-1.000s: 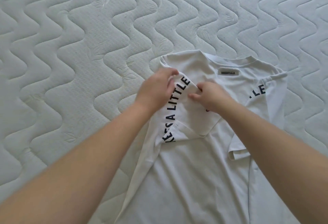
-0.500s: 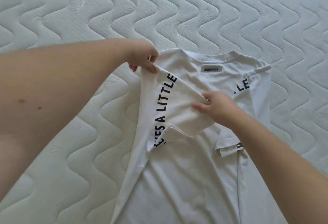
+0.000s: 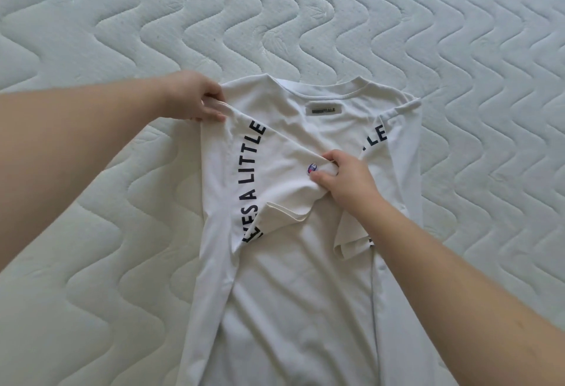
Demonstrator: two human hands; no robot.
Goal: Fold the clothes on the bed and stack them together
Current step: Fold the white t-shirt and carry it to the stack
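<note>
A white T-shirt [image 3: 293, 294] lies on the bed's quilted mattress [image 3: 91, 33], both sides turned inward. The left hand [image 3: 195, 98] pinches its shoulder corner left of the neck label [image 3: 323, 109]; the right hand [image 3: 345, 177] grips the folded-in sleeve below that label. Judged: sleeve-tucking step; next, flatten it, then fold the hem up.
</note>
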